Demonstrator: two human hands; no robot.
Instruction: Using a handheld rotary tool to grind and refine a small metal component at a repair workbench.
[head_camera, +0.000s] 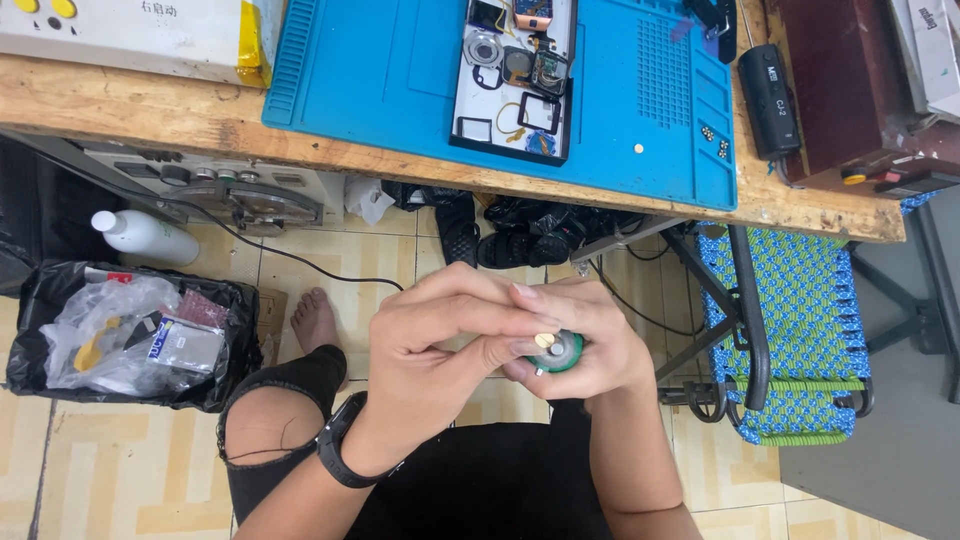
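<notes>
Both my hands meet above my lap, below the workbench edge. My right hand (590, 345) cups a small round green part (558, 352) with a brass-coloured centre. My left hand (440, 345), with a black wristband, lies over it, its thumb and fingertips pressing on the top of the part. Most of the part is hidden by my fingers. On the blue work mat (400, 70) above lies a white tray (470, 95) with several small disassembled pieces: rings, frames and tiny circuit boards.
The wooden bench (200, 120) spans the top. A black handheld device (770, 95) lies at the mat's right. Below: a black rubbish bag (130, 335), a white bottle (145, 235), cables, black sandals (500, 240) and a blue-green woven chair (790, 320).
</notes>
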